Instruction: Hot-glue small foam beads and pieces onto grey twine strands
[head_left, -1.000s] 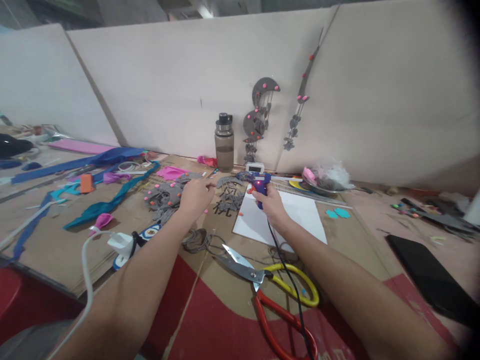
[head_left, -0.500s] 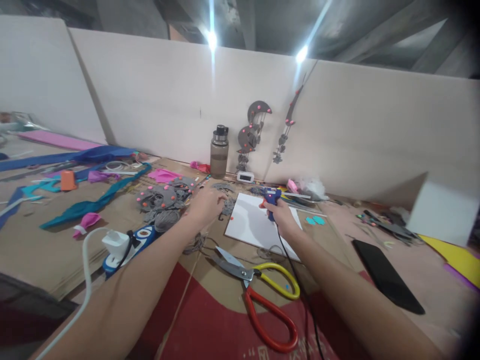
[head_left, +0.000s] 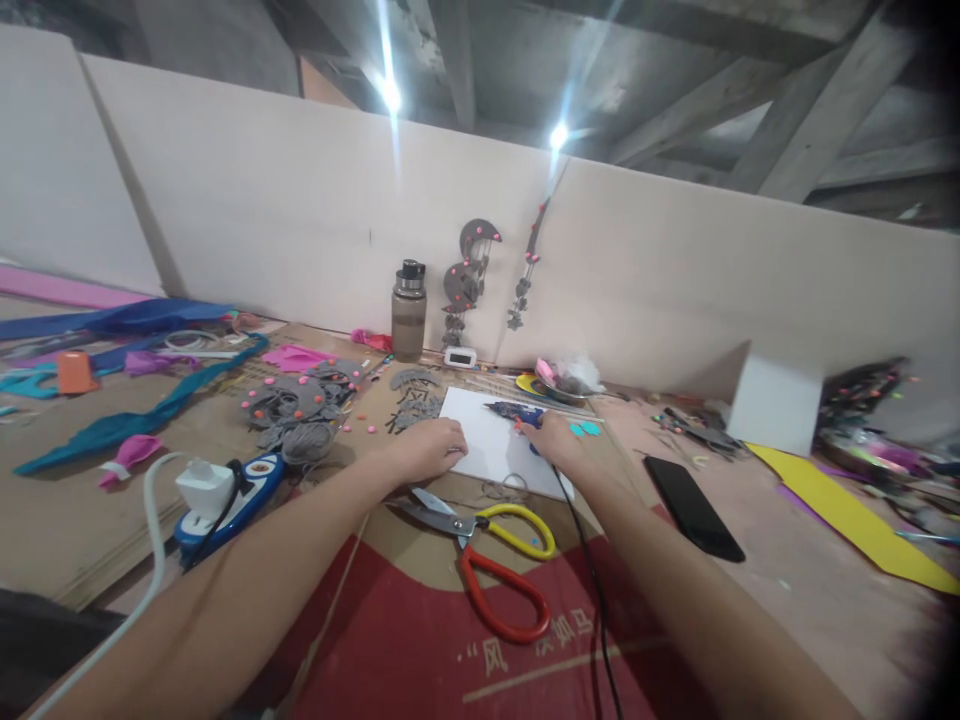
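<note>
In the head view my right hand [head_left: 556,442] is wrapped around a blue glue gun [head_left: 517,411] with a black cord. The gun lies on its side over the white board [head_left: 487,450], its nozzle pointing left. My left hand [head_left: 429,450] is at the board's left edge, its fingers curled together. Whatever they pinch, if anything, is hidden. Grey felt cut-outs [head_left: 416,408] lie just beyond this hand. Scissors [head_left: 469,524] with one yellow and one red handle rest in front of the board, blades partly apart. Two turquoise scalloped pieces [head_left: 586,428] lie right of the gun.
A pile of grey felt crescents with pink dots [head_left: 300,395] and grey yarn [head_left: 306,443] sits left. Behind stand a bottle [head_left: 409,315] and a small digital clock [head_left: 460,357]. A phone [head_left: 691,508] lies right; a power strip [head_left: 240,505] with a white plug sits left.
My left hand has come nearer, from above the grey felt pieces to the board's left edge. My right hand has lowered the glue gun from upright to lying on the board. The view has turned right.
</note>
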